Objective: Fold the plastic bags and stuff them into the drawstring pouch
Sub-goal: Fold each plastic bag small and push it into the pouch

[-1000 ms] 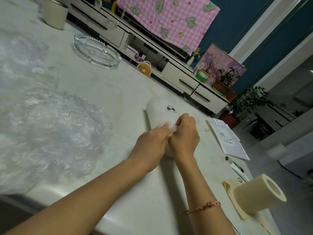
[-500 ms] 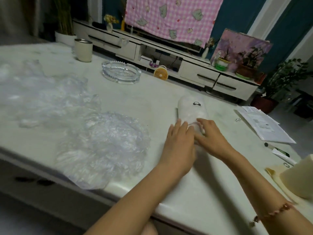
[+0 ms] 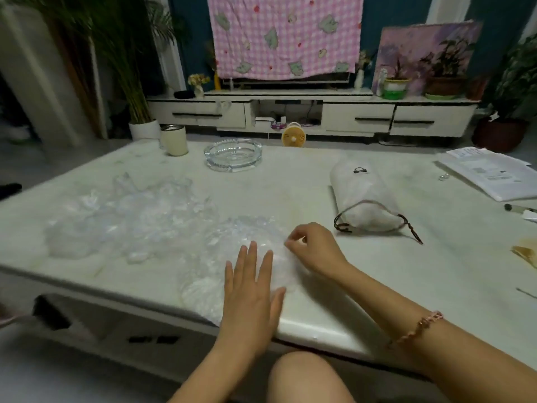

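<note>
View from a head-worn camera, looking down at a pale marble-look table (image 3: 377,274) in a dim living room. The person's left hand (image 3: 252,289) lies flat, fingers straight and slightly spread, palm down on a clear crumpled plastic bag (image 3: 229,248) spread near the table's front edge. The right hand (image 3: 315,251) is just beside it, to the right, with fingers curled. Its thumb and forefinger seem to pinch the bag's right edge, though the thin film is hard to make out there. A pink beaded bracelet (image 3: 415,330) circles the right wrist.

A heap of clear plastic bags (image 3: 125,219) lies loose on the table to the left of the one under the hands, touching it. The white fabric drawstring pouch (image 3: 363,196) lies on its side to the right, apart from both hands, looking filled out, its mouth turned toward the person. A dark brown drawstring (image 3: 412,232) trails from the mouth onto the table.

Farther back on the table stand a round clear glass ashtray (image 3: 232,155) and, to its left, a cream cup with a metal rim (image 3: 174,140). A stack of white printed papers (image 3: 491,173) sits at the right edge. Beyond the table a small round yellow fan (image 3: 293,137) is in front of a low white cabinet, and a pink checked cloth (image 3: 286,33) hangs above
</note>
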The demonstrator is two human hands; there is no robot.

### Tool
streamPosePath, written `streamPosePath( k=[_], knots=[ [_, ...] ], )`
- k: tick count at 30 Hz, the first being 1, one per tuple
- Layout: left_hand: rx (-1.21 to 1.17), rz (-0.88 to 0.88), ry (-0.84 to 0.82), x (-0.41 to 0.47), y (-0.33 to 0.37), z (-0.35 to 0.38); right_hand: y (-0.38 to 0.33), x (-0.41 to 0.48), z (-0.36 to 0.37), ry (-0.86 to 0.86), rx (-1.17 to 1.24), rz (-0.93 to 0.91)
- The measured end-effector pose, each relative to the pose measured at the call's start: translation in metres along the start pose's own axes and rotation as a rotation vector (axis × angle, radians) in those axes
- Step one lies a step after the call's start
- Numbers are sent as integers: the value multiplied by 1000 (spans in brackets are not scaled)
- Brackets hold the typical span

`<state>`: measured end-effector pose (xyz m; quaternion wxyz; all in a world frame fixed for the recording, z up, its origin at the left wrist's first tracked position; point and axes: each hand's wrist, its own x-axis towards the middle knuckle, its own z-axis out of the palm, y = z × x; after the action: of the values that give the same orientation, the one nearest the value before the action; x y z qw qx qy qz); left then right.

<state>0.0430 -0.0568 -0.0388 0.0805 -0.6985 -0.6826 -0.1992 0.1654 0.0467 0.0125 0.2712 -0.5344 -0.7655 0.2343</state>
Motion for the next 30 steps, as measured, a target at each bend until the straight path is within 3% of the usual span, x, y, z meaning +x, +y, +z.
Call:
streamPosePath(
  k=[3, 6, 12, 17, 19, 22, 26, 30],
  knots=[
    [-61, -27, 24, 7, 1, -7, 4, -6, -25, 193, 337, 50],
    [-111, -141, -6, 13, -12, -13, 10, -18, -55, 217, 524, 55],
    [-57, -301, -44, 29, -30, -29, 65, -72, -116, 152, 466, 141],
    [-336, -34, 129, 33, 22, -37, 91, -99, -134, 153, 335, 344],
    [-436, 75, 63, 34, 57, -34, 91, -101, -131, 130, 379, 451],
    [-449, 75, -160, 46, 93, -14, 90, -97, -125, 154, 392, 538],
    [-163, 61, -428, 62, 102, 12, 95, -93, -121, 236, 374, 471],
    [-15, 128, -463, 57, 101, 20, 107, -92, -128, 416, 443, 544]
  ],
)
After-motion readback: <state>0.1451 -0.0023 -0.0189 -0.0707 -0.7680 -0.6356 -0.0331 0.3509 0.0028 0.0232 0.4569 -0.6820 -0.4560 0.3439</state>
